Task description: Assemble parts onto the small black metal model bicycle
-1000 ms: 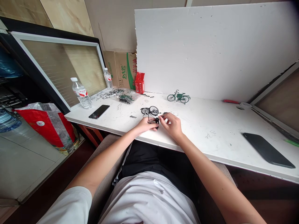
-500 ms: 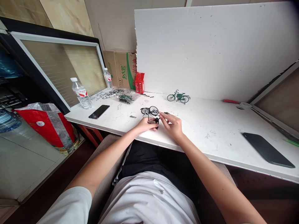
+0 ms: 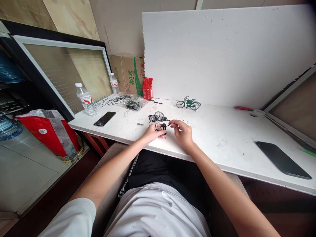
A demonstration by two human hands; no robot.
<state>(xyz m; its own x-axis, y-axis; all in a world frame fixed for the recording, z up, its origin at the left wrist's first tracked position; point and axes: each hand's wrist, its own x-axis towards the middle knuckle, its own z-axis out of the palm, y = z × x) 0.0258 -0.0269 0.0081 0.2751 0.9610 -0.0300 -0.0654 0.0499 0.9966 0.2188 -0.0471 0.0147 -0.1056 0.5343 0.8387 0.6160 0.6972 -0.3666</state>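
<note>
A small black model bicycle (image 3: 159, 119), partly built, stands at the near edge of the white table (image 3: 222, 138). My left hand (image 3: 153, 131) is closed around its lower frame from the left. My right hand (image 3: 181, 131) sits just to the right of it, fingers pinched on a thin dark part (image 3: 168, 125) that points at the model. A finished green model bicycle (image 3: 189, 103) stands farther back by the white foam board.
Plastic bags of parts and black sprues (image 3: 125, 101) lie at the back left, with two water bottles (image 3: 85, 99) and a phone (image 3: 104, 118). Another dark phone (image 3: 283, 159) lies at the right. A red carton (image 3: 147, 88) and cardboard box (image 3: 128, 74) stand behind.
My right hand's fingers went from stretched beside the model to pinched on a thin part at it. The black model shifted slightly left and back. The left hand kept its grip.
</note>
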